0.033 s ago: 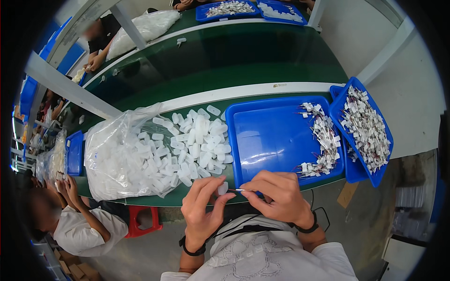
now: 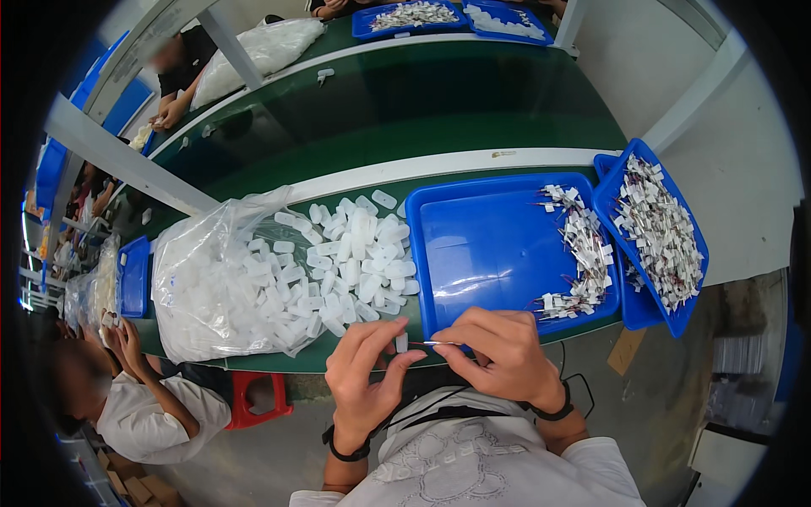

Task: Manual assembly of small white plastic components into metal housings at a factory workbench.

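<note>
Between thumb and fingers of my left hand (image 2: 365, 365) is a small translucent white plastic cap (image 2: 402, 342), held upright. My right hand (image 2: 504, 353) pinches a thin wired part (image 2: 439, 343), its end pointing at the cap; what exactly the part is, my fingers mostly hide. Both hands are closed and close together, just over the near edge of the green table. Beyond my left hand lies a heap of similar white plastic caps (image 2: 359, 241), spilling from a clear plastic bag (image 2: 190, 279). Beyond my right hand stands a blue tray (image 2: 481, 237) with small white wired parts (image 2: 587, 253) along its right side.
Another blue tray (image 2: 604, 198), full of wired parts, sits tilted at the right. A white rail (image 2: 380, 171) runs behind the trays. At the left a co-worker in a white shirt (image 2: 160, 418) sits near a red stool (image 2: 258, 399). More trays (image 2: 363, 32) stand on the far table.
The plastic cap in my left hand has turned slightly and now looks narrower and more upright. Both hands stay in nearly the same place.
</note>
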`<action>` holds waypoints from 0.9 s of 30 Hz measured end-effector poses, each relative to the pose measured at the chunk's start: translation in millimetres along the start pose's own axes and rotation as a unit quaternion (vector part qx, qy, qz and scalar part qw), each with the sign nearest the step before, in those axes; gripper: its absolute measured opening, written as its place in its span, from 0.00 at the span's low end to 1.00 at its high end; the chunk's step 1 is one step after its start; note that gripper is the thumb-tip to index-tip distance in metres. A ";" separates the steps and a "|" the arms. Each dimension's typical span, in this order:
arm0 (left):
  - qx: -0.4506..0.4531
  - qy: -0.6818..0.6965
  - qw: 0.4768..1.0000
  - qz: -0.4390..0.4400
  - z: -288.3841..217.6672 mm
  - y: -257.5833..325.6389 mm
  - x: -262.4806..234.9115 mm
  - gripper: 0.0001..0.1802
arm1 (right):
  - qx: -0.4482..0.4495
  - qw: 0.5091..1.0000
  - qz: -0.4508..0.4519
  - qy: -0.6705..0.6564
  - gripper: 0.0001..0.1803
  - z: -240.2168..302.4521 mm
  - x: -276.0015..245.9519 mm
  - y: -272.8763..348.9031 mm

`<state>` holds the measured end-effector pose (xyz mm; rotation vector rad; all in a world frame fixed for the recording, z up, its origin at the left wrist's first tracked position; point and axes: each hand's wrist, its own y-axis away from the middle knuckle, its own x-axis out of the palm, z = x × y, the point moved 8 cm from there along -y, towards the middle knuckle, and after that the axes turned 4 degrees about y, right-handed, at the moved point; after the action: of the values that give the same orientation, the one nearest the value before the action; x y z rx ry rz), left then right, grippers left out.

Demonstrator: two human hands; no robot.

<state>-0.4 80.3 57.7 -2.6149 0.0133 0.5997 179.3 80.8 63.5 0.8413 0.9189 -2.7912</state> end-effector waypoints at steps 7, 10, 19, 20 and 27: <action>0.020 0.103 0.994 0.022 7.8 0.3 4.6 0.24 | 0.037 0.999 0.015 -0.023 0.06 1.9 3.9 1.7; -0.041 0.193 0.980 0.004 27.3 10.3 11.3 0.23 | 0.036 0.999 0.003 -0.033 0.07 3.6 4.5 3.7; -0.163 0.358 0.919 0.023 34.9 17.1 24.4 0.20 | 0.026 0.997 -0.053 -0.055 0.10 2.4 1.3 5.3; -0.156 0.363 0.918 0.011 33.0 15.4 23.9 0.20 | 0.031 0.997 -0.055 -0.052 0.09 1.2 0.6 5.5; -0.184 0.421 0.888 0.024 35.4 18.4 26.4 0.16 | 0.029 0.995 -0.065 -0.074 0.10 3.1 1.0 6.5</action>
<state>7.0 81.5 10.4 -3.0288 0.2564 -0.6191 178.5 73.8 61.7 0.5907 0.9027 -2.9556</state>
